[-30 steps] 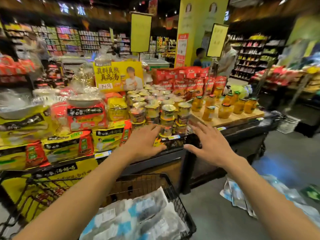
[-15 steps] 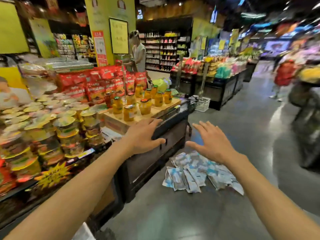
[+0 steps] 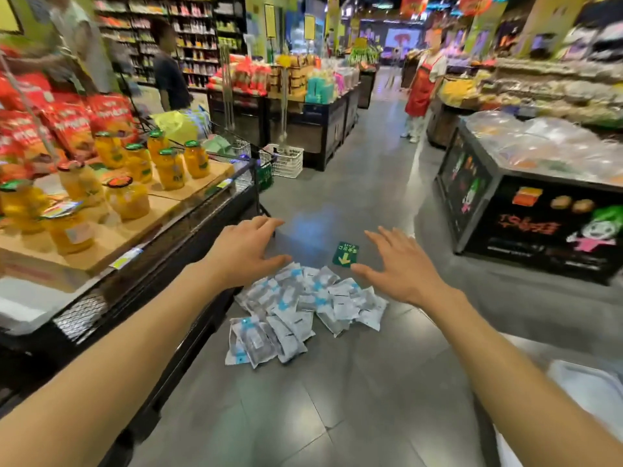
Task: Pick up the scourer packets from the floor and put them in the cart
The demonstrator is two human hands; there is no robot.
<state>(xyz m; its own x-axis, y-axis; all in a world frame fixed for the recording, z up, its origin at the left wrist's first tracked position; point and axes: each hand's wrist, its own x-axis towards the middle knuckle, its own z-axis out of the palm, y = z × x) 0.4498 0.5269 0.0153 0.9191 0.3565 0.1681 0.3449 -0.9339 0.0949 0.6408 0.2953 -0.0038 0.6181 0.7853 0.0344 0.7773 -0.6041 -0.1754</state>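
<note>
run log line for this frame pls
phase: reaching | left hand: open, empty | right hand: open, empty | scourer packets: piled on floor, untouched | cart: not identifiable

Store interior brightly and evenly lit from overhead; a bluish-white glare patch sits on the grey floor (image 3: 313,224) ahead. Motion blur softens the shelves (image 3: 188,32), the far aisle and both frame edges, while the centre is sharper. Wide-angle distortion bows the display stands outward toward the borders.
</note>
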